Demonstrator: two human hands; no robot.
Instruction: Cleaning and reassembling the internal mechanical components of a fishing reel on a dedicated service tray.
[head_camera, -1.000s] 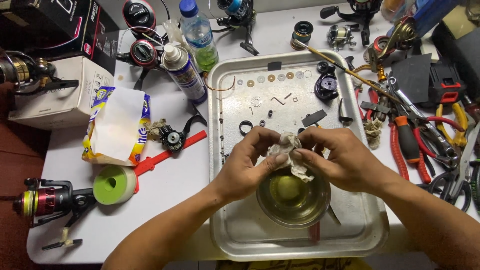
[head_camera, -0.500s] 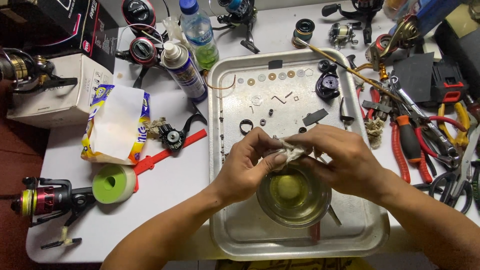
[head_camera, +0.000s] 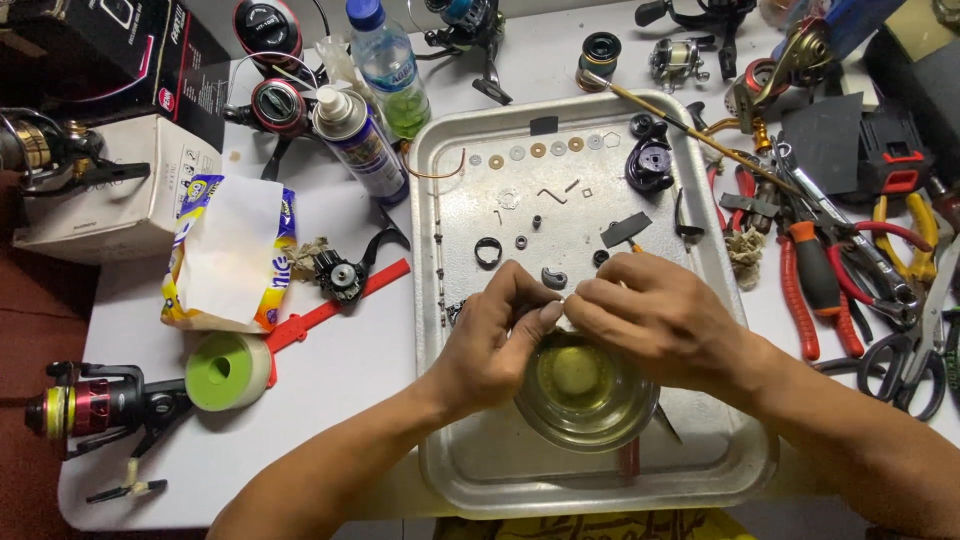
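Cluttered white worktop (head_camera: 350, 400), metal tray (head_camera: 440, 300) central. Left hand (head_camera: 495, 345) and right hand (head_camera: 655, 320), each grip pinched narrow on something too small to identify; best kept low over the glass bowl (head_camera: 585, 395) to catch drips

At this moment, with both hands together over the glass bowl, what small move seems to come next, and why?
Probably lowering the pinched piece into the glass bowl: the left hand and right hand meet fingertip to fingertip directly above its yellowish liquid, on the metal tray.

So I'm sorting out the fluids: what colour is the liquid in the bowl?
Pale yellow-green, in the clear bowl; head view.
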